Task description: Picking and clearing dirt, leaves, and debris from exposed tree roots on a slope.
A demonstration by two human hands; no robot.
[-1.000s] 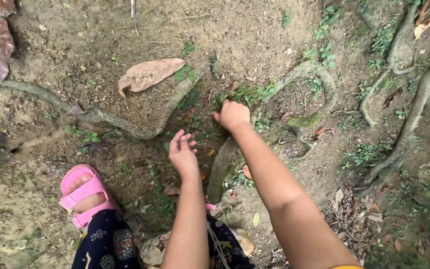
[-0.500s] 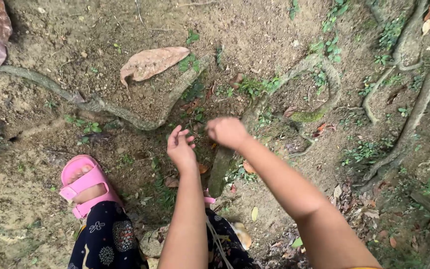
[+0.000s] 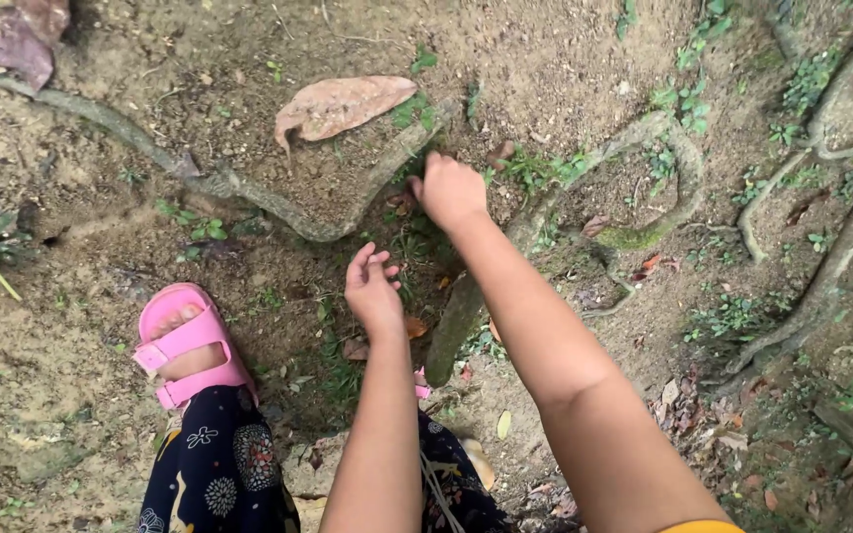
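Note:
My right hand reaches forward with its fingers curled shut, knuckles up, down at the soil beside a curved root. Small green plants grow just to its right. What its fingers hold, if anything, is hidden beneath the hand. My left hand hovers nearer to me, fingers apart and slightly bent, palm turned to the right, holding nothing. It is above a patch of low weeds and next to a thick mossy root.
A large dry brown leaf lies on bare soil beyond the hands. My foot in a pink sandal stands at the lower left, with dark patterned cloth below it. More roots and leaf litter spread across the right.
My right hand pulled back toward me half a second ago and has now gone forward again to the soil by the curved root. The left hand stayed open and hardly moved.

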